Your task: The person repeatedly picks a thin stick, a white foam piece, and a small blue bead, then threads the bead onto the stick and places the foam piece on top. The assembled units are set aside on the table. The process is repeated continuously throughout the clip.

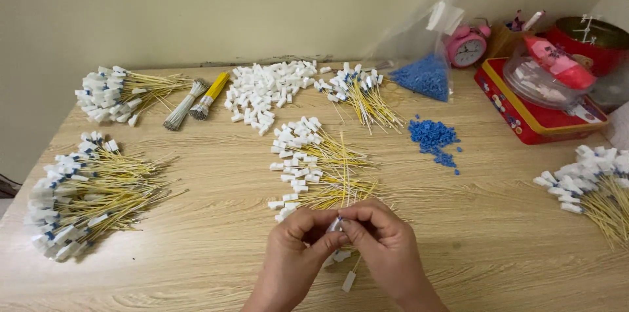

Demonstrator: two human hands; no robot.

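While two hands (341, 246) pinch one white connector (335, 225) | five wire bundles (88, 197)

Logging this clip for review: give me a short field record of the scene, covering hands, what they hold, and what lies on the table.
surface: wooden table against a pale wall
left hand: pinching a small white connector with the right hand
right hand: fingertips on the same connector
below hands: a yellow wire with a white connector hangs down
nearest pile: wired white connectors
other piles: loose white connectors; blue pieces
far right: pink alarm clock; red tin
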